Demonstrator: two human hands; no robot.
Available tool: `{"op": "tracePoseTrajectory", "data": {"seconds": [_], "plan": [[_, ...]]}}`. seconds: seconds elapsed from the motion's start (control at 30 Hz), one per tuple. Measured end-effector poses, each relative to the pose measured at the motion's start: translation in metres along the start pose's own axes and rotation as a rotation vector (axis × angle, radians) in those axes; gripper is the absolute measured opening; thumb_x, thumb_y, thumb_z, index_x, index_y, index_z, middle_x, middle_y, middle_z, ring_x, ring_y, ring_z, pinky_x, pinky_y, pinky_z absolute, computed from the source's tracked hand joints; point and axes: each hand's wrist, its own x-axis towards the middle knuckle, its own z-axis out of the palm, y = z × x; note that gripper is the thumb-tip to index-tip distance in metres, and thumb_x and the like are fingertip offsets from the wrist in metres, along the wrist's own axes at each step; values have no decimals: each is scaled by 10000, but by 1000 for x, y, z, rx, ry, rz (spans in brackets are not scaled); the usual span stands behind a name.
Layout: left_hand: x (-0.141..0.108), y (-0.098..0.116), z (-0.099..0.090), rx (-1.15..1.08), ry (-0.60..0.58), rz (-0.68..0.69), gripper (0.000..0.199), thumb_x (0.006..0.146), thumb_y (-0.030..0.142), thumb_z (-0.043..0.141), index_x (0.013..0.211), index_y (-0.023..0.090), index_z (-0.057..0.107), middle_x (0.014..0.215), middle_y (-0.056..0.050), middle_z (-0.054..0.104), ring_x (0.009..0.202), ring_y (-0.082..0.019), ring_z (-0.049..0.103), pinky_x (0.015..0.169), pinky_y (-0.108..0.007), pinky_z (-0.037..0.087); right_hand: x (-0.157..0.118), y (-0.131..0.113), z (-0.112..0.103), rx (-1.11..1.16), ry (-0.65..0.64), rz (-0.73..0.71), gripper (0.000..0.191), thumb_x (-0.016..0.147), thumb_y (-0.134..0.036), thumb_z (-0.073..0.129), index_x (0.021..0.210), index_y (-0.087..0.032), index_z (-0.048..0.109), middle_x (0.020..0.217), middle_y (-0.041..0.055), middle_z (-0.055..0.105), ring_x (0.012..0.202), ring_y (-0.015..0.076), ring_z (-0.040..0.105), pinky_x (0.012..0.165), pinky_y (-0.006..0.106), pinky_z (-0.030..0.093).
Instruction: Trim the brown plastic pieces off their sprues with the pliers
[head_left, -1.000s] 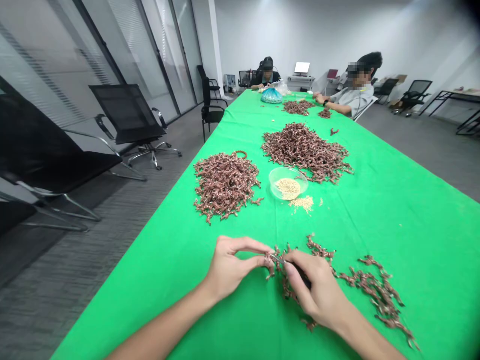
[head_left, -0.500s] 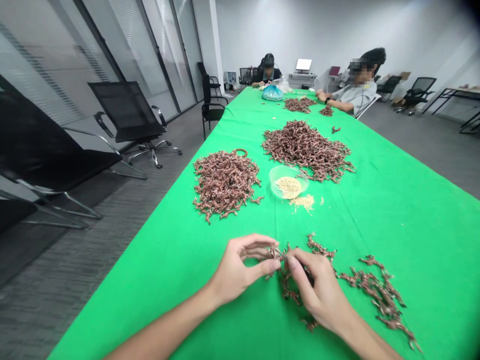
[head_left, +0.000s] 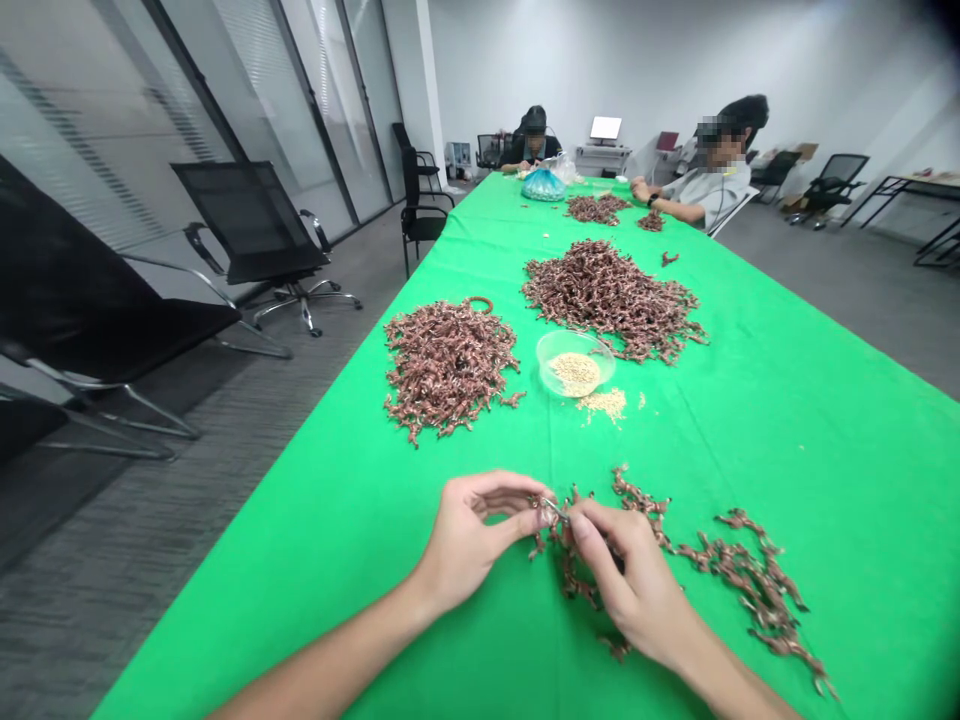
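My left hand [head_left: 466,545] is closed in a pinch, thumb against fingertips, on a small brown figure [head_left: 536,545] that is mostly hidden by the fingers. My right hand [head_left: 637,575] grips a thin silver tool that looks like tweezers [head_left: 556,510], its tip touching the figure or very close to it. Under and behind the right hand lie loose brown figures [head_left: 579,580], partly covered by it. More of them [head_left: 750,575] spread in a chain to the right, shaped like small animals with thin legs.
A clear plastic bowl [head_left: 546,372] holds pale grains, with some spilled grains [head_left: 606,403] beside it. Two large heaps of brown figures, a left one [head_left: 450,370] and a right one [head_left: 611,300], lie beyond my hands on the green cloth [head_left: 360,480]. Two people sit at the far end.
My left fingers have shifted slightly left with the figure, and their grip has turned a little. The right hand and the tool have barely moved.
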Motion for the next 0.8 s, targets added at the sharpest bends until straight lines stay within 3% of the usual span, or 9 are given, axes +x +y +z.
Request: {"op": "tracePoseTrajectory", "data": {"seconds": [0.13, 0.23, 0.37, 0.47, 0.6, 0.8], "plan": [[2, -4, 0, -95, 61, -39, 273, 689, 261, 842, 873, 129, 690, 849, -68, 732, 770, -186, 688, 740, -284, 571, -2, 4, -1, 7, 39, 37, 330, 1034, -363, 379, 798, -169, 504, 644, -28, 423, 585, 119, 402, 579, 271, 273], [3, -6, 0, -151, 115, -71, 310, 659, 264, 860, 835, 128, 644, 796, -50, 717, 707, -165, 676, 672, -260, 563, -2, 7, -3, -57, 129, -15, 255, 1020, -331, 406, 864, -171, 528, 657, -24, 448, 590, 126, 429, 577, 272, 298], [2, -2, 0, -121, 153, -75, 349, 630, 251, 876, 817, 126, 610, 769, -50, 713, 654, -144, 661, 634, -230, 538, -1, 11, -4, -259, 259, -241, 139, 976, -234, 440, 1007, -152, 549, 780, 30, 530, 691, 160, 492, 638, 291, 368], [0, 1, 1, -100, 169, -60, 365, 608, 235, 888, 813, 130, 604, 760, -41, 711, 648, -132, 651, 629, -212, 524, 2, 14, -2, -474, 334, -424, 156, 937, -187, 484, 1075, -131, 531, 859, 79, 556, 779, 204, 516, 695, 335, 394], [-1, 3, 1, -85, 162, -32, 365, 615, 235, 887, 839, 136, 616, 765, -30, 710, 677, -131, 654, 651, -207, 520, 5, 13, 1, -675, 357, -505, 194, 924, -193, 513, 1101, -113, 518, 895, 118, 569, 804, 242, 516, 709, 373, 398], [-4, 4, 4, -35, 172, 23, 348, 619, 234, 886, 835, 146, 628, 751, -23, 717, 679, -138, 656, 650, -212, 516, 7, 10, 1, -751, 329, -520, 200, 931, -200, 516, 1103, -98, 512, 886, 127, 573, 790, 248, 505, 702, 378, 397]]}}
